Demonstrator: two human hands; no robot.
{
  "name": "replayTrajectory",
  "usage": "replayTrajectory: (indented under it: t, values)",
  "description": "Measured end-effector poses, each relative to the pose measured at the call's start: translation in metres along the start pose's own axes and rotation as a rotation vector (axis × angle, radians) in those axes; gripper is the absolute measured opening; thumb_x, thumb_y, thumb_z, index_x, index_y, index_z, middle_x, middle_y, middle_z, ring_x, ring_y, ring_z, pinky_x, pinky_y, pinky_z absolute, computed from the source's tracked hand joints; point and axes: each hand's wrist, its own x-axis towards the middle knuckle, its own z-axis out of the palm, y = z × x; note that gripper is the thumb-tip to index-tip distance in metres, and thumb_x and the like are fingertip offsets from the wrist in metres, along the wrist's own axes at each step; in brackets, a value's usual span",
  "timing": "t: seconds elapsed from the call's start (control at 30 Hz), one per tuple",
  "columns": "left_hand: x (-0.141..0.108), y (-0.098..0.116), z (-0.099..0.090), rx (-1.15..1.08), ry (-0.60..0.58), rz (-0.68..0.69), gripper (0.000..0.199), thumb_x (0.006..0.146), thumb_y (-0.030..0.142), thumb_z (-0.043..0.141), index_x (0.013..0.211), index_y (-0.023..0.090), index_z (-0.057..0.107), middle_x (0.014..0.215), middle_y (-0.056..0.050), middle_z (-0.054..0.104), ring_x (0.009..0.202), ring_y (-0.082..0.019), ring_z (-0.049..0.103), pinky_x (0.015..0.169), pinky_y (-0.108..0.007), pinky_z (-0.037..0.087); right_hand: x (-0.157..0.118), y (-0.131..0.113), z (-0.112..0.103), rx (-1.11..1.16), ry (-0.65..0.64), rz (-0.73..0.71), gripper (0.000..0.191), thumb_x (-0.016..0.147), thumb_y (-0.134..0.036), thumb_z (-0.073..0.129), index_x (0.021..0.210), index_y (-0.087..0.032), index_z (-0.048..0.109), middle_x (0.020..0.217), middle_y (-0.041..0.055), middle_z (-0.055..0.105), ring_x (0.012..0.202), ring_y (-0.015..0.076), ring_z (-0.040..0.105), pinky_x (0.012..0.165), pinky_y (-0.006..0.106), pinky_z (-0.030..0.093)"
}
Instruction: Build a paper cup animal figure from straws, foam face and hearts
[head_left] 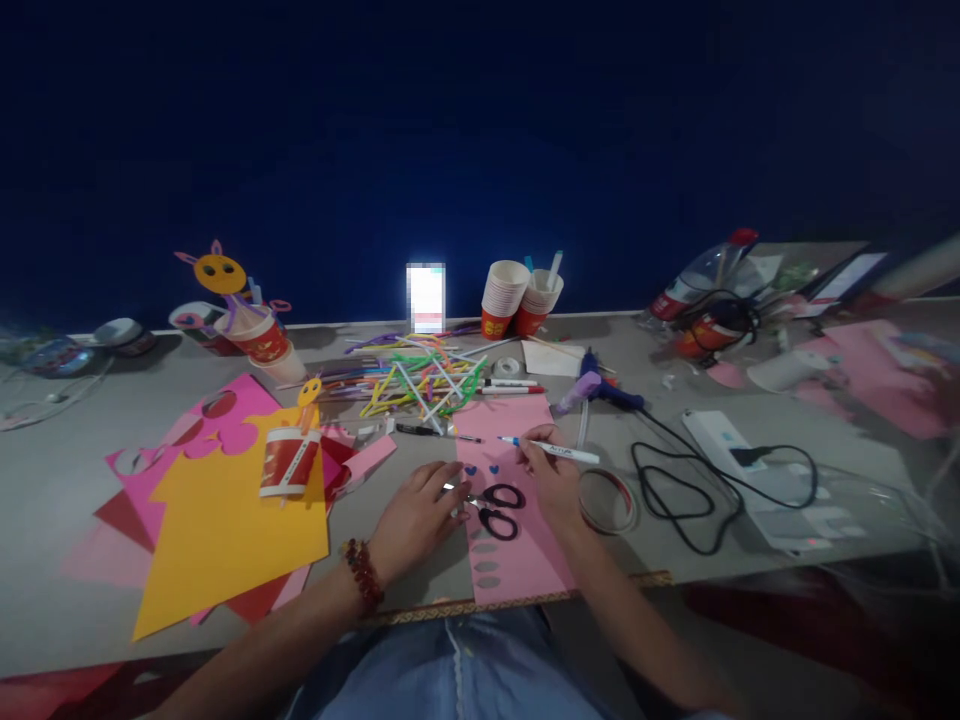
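In my right hand (551, 475) is a white paint marker (574, 453), its blue tip pointing left over a pink paper sheet (517, 565). My left hand (421, 505) lies with fingers stretched at the sheet's left edge, beside the blades of black-handled scissors (501, 512). Two small blue shapes (493, 469) sit on the sheet between my hands. Several oval holes run down its lower left part. Above my left hand lies a black pen (416, 430).
Orange card (232, 540) and a red paper cup (290, 462) lie left. Pipe cleaners (427, 375) pile up behind, near stacked cups (504, 290). To the right are a tape roll (609, 502), a blue glue gun (611, 388), black cable and a power strip (724, 450).
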Motion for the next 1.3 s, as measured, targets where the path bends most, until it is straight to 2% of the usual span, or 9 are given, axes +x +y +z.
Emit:
replayTrajectory:
  t: [0.13, 0.23, 0.47, 0.53, 0.6, 0.7, 0.77, 1.0, 1.3]
  values:
    - [0.004, 0.001, -0.012, -0.093, 0.077, -0.030, 0.023, 0.096, 0.023, 0.056, 0.116, 0.016, 0.062, 0.130, -0.013, 0.060, 0.123, -0.027, 0.051, 0.104, -0.044, 0.048, -0.010, -0.019, -0.006, 0.026, -0.041, -0.005, 0.013, 0.083, -0.030, 0.065, 0.076, -0.022, 0.056, 0.056, -0.0042, 0.057, 0.050, 0.0125, 0.049, 0.047, 0.024, 0.037]
    - [0.006, 0.005, -0.023, -0.188, 0.102, -0.064, 0.014, 0.097, 0.022, 0.053, 0.104, 0.016, 0.063, 0.115, -0.011, 0.066, 0.111, -0.024, 0.057, 0.097, -0.040, 0.051, -0.019, -0.027, -0.009, 0.030, -0.051, -0.023, 0.013, 0.080, -0.027, 0.065, 0.073, -0.022, 0.056, 0.054, -0.0052, 0.054, 0.049, 0.0120, 0.049, 0.047, 0.023, 0.037]
    - [0.000, 0.020, -0.035, -0.271, -0.034, -0.214, 0.019, 0.100, 0.025, 0.047, 0.094, 0.017, 0.063, 0.086, -0.004, 0.068, 0.079, -0.020, 0.064, 0.070, -0.033, 0.054, -0.030, -0.024, -0.012, -0.003, -0.028, -0.057, 0.013, 0.079, -0.023, 0.060, 0.069, -0.022, 0.053, 0.051, -0.0065, 0.050, 0.046, 0.0111, 0.045, 0.045, 0.023, 0.035]
    - [0.001, 0.024, -0.033, -0.253, -0.062, -0.196, 0.018, 0.100, 0.024, 0.047, 0.097, 0.017, 0.064, 0.091, -0.005, 0.070, 0.083, -0.020, 0.065, 0.074, -0.033, 0.055, -0.028, -0.021, -0.013, -0.030, -0.025, -0.071, 0.014, 0.080, -0.022, 0.060, 0.068, -0.023, 0.053, 0.052, -0.0066, 0.050, 0.047, 0.0113, 0.045, 0.046, 0.023, 0.035]
    - [0.005, 0.027, -0.030, -0.216, -0.069, -0.102, 0.017, 0.099, 0.024, 0.050, 0.105, 0.017, 0.064, 0.107, -0.008, 0.071, 0.100, -0.022, 0.065, 0.088, -0.036, 0.054, -0.024, -0.016, -0.014, -0.063, -0.029, -0.087, 0.015, 0.080, -0.022, 0.059, 0.067, -0.023, 0.052, 0.051, -0.0066, 0.050, 0.048, 0.0117, 0.045, 0.047, 0.024, 0.035]
    - [0.014, 0.029, -0.021, -0.147, -0.087, 0.056, 0.029, 0.097, 0.025, 0.055, 0.124, 0.015, 0.059, 0.133, -0.010, 0.064, 0.124, -0.023, 0.056, 0.109, -0.039, 0.044, -0.016, -0.010, -0.015, -0.125, -0.061, -0.113, 0.016, 0.080, -0.022, 0.059, 0.065, -0.023, 0.052, 0.051, -0.0063, 0.050, 0.048, 0.0123, 0.045, 0.049, 0.025, 0.036]
    - [0.020, 0.029, -0.015, -0.109, -0.108, 0.106, 0.036, 0.097, 0.027, 0.056, 0.131, 0.014, 0.055, 0.139, -0.010, 0.060, 0.130, -0.023, 0.052, 0.114, -0.040, 0.040, -0.012, -0.006, -0.015, -0.172, -0.090, -0.131, 0.017, 0.079, -0.021, 0.059, 0.064, -0.023, 0.052, 0.050, -0.0062, 0.049, 0.048, 0.0125, 0.046, 0.049, 0.025, 0.036]
    - [0.028, 0.032, 0.001, -0.062, -0.168, 0.065, 0.042, 0.096, 0.034, 0.057, 0.136, 0.021, 0.051, 0.141, -0.006, 0.059, 0.128, -0.025, 0.053, 0.108, -0.042, 0.043, -0.010, 0.002, -0.015, -0.292, -0.121, -0.209, 0.019, 0.081, -0.025, 0.058, 0.064, -0.023, 0.052, 0.055, -0.0056, 0.048, 0.052, 0.0133, 0.045, 0.051, 0.026, 0.035]
    - [0.023, 0.029, 0.008, -0.006, -0.175, 0.080, 0.043, 0.097, 0.035, 0.055, 0.137, 0.018, 0.049, 0.146, -0.009, 0.055, 0.131, -0.026, 0.050, 0.105, -0.041, 0.042, -0.011, 0.007, -0.015, -0.340, -0.166, -0.218, 0.020, 0.086, -0.025, 0.056, 0.067, -0.023, 0.050, 0.057, -0.0059, 0.048, 0.053, 0.0131, 0.047, 0.052, 0.025, 0.037]
